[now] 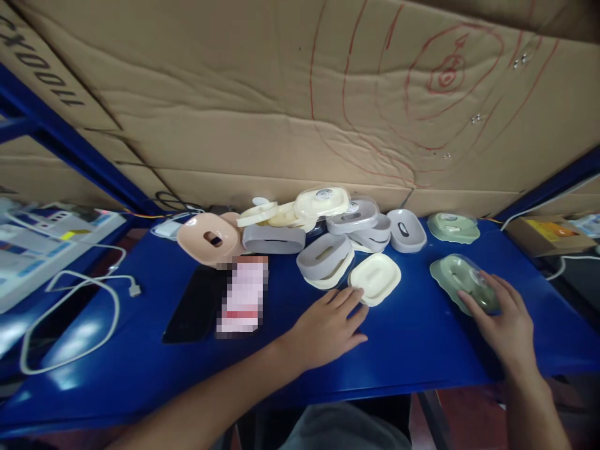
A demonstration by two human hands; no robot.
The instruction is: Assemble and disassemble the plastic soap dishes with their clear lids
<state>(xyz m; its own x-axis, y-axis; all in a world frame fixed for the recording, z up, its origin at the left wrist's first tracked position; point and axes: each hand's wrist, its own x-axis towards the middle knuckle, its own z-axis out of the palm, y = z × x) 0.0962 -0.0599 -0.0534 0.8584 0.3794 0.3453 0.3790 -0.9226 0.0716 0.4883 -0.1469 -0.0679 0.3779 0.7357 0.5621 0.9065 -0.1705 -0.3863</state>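
- On the right side of the blue table (398, 356): green dish (452, 275) with scalloped rim, clear cover over it, lying flat near the front edge.
- Right hand (509, 315) is on it: thumb along the near side, fingers curled over the right end. Reads as a light hold; can't tell how much pressure.
- Left hand (328, 328): fingers spread, palm down, nothing pinched. Fingertips at the near-left rim of the cream tray (375, 278); can't tell if they press.
- Status, my read: green dish looks put together, as does the second green dish (454, 229) just behind. Cream tray lies bare, no cover visible, so unfinished if it's meant to get one.
- Behind the left hand: grey dish (324, 256) tilted on a cream base, more grey pieces (370, 231) stacked loosely. Pile looks unsorted.
- Further back: labelled cream dish (323, 201) on top of the pile; lone grey dish (407, 230) to its right.
- Left of the pile: peach dish (206, 240) tipped up. In front of it, black slab (190, 309) and blurred-out pink item (244, 294).
- Far left: white cable (115, 319). Cardboard wall (225, 94) behind everything.
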